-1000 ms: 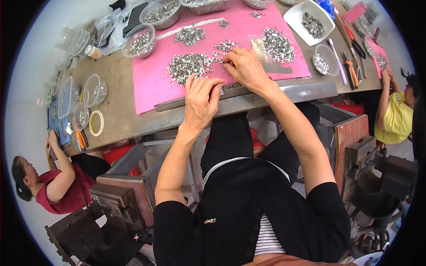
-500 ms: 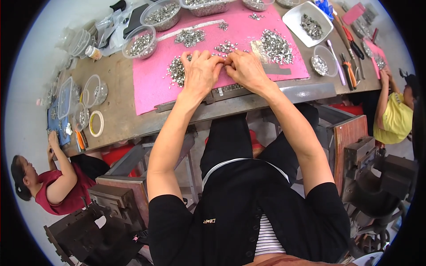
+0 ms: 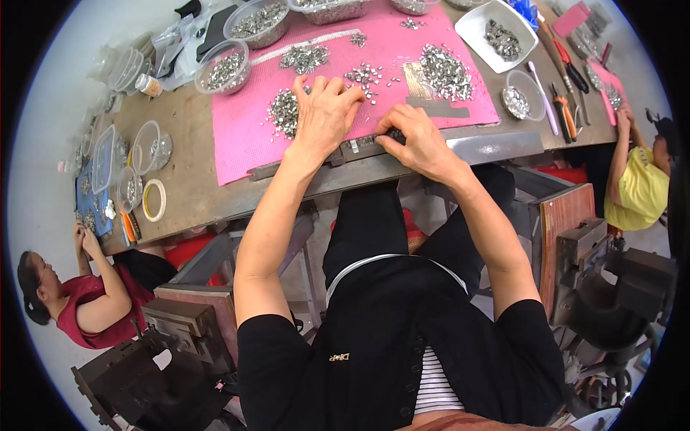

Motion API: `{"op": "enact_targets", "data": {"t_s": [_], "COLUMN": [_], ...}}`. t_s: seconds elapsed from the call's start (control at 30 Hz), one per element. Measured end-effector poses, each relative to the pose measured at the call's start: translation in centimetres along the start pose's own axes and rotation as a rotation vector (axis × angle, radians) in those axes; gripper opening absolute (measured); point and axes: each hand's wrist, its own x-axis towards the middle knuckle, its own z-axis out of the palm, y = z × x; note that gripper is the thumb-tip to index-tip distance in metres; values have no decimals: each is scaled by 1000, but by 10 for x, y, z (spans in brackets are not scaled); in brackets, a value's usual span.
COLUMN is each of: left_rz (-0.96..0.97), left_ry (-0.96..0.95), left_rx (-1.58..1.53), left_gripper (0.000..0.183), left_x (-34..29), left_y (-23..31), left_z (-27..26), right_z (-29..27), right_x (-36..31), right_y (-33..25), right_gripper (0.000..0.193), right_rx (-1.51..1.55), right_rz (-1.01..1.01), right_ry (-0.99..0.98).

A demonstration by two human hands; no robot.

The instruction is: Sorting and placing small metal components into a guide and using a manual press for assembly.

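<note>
Our left grip (image 3: pixel 325 111) curves partly over a pile of small metal pieces (image 3: pixel 282 115) on the left part of the pink mat (image 3: pixel 241 140); we cannot tell whether it pinches any. Along the mat's near edge, our right grip (image 3: pixel 418 138) bends its fingers at a dark slotted bar (image 3: pixel 368 144), its hold likewise unclear to us.

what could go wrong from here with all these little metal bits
The left hand is over the loose metal pile, so a brush could scatter pieces across the pink mat.

The right hand is at the narrow metal bar near the table's front edge; a nudge might drop small parts to the floor.
</note>
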Motion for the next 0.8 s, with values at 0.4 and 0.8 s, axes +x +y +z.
{"op": "enact_targets", "data": {"t_s": [0.4,0.8], "left_rz": [23,-106], "left_ry": [41,101], "left_rx": [-8,-253], "left_gripper": [12,14], "left_x": [-3,-56], "left_y": [0,39], "left_z": [-7,-24], "right_z": [7,-1], "right_x": [38,26], "right_y": [31,24], "right_gripper": [10,9], "right_rx": [-104,-104], "right_rz": [-58,-41], "right_ry": [96,48]}}
